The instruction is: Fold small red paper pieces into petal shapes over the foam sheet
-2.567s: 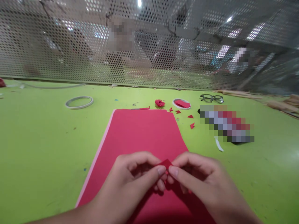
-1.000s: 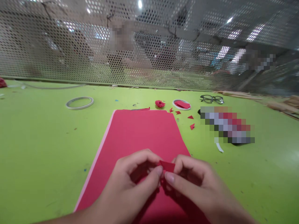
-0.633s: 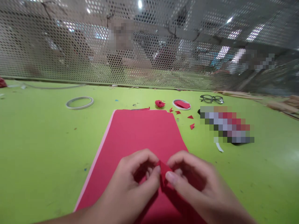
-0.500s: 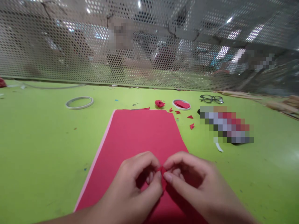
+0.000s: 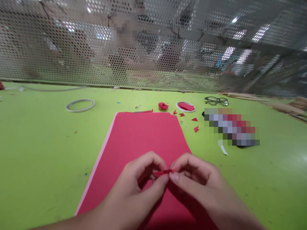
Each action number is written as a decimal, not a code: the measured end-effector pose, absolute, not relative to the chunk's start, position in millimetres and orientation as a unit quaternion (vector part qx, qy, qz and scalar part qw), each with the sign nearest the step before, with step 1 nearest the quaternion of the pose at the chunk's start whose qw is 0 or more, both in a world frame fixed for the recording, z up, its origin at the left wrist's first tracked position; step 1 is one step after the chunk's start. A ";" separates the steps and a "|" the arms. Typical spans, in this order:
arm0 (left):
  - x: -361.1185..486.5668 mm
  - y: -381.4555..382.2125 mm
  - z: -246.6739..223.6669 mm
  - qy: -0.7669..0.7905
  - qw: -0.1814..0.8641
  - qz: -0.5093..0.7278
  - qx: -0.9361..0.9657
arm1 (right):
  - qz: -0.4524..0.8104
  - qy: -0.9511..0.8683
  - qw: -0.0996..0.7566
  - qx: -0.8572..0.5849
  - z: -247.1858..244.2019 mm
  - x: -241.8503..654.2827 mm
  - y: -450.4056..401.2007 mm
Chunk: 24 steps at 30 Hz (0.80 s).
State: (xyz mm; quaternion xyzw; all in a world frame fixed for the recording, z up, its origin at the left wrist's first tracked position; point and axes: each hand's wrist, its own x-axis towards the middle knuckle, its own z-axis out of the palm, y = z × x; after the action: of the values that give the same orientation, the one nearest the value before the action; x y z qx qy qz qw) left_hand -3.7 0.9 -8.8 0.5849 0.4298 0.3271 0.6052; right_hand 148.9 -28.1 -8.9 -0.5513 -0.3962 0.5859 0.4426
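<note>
A small folded red paper piece [image 5: 163, 172] is pinched between the fingertips of both hands, above a stack of large red paper sheets [image 5: 144, 137]. My left hand [image 5: 141, 185] grips its left part between thumb and forefinger. On the other side, my right hand [image 5: 196, 182] pinches its right end. Beyond the sheets are a round pleated red paper piece [image 5: 163, 106] and several small folded red pieces [image 5: 194, 119]. Red paper pieces [image 5: 186, 106] also lie inside a white ring at the back.
A roll of tape [image 5: 80, 105] lies at the back left of the green table [image 5: 43, 153]. Glasses [image 5: 216, 101] and a blurred-out object [image 5: 231, 127] are at the right. A perforated metal screen [image 5: 79, 57] stands behind, with people beyond it.
The small red piece has turned from upright to lying roughly crosswise between my fingertips. Both hands remain close together. The view has shifted slightly.
</note>
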 end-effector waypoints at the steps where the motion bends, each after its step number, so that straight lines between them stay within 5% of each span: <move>1: -4.6 1.3 -8.6 0.425 0.613 0.330 0.578 | 0.560 -0.423 0.438 -0.561 -10.1 149.1 -27.8; 7: -7.8 -0.9 -10.8 0.428 0.621 0.325 0.571 | 0.421 -0.542 0.437 -0.581 -12.5 150.0 -29.2; 15: -6.8 -1.5 -7.5 0.444 0.574 0.293 0.622 | 0.476 -0.504 0.417 -0.588 -14.4 146.1 -31.8; 24: -5.3 -1.9 -7.2 0.442 0.550 0.282 0.650 | 0.340 -0.596 0.425 -0.590 -15.1 145.5 -33.0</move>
State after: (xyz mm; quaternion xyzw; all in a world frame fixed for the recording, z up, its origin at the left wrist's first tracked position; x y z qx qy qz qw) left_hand -5.3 -1.9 -7.2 0.6502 0.4423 0.2819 0.5497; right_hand 145.5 -33.0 -15.1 -0.5895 -0.5964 0.3403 0.4253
